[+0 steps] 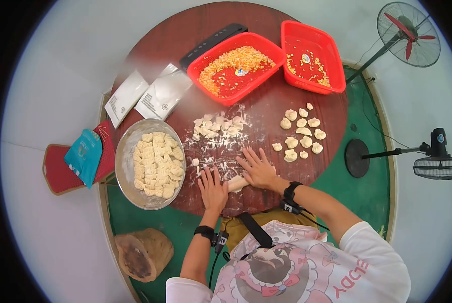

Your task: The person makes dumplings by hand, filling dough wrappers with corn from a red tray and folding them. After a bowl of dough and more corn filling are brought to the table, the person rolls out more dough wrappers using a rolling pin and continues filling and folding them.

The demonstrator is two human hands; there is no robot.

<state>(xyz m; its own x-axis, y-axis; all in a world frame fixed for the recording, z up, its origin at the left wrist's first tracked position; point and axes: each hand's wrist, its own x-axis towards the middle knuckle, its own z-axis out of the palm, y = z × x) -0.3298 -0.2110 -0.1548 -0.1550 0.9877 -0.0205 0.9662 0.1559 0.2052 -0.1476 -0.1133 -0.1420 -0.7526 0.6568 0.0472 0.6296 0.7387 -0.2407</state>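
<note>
Wooden rolling pin (236,183) lying crosswise, left hand (213,189), right hand (257,168) flat on it

Both hands, left hand (213,189) and right hand (257,168), flat on apparently a rolling pin (235,183).

free: bare table (266,199) by hands | blocked: left steel bowl (126,151), ahead dough pieces (217,126), right dumplings (301,132)

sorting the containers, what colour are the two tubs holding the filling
Red, both tubs, clearest in the head view.
</note>
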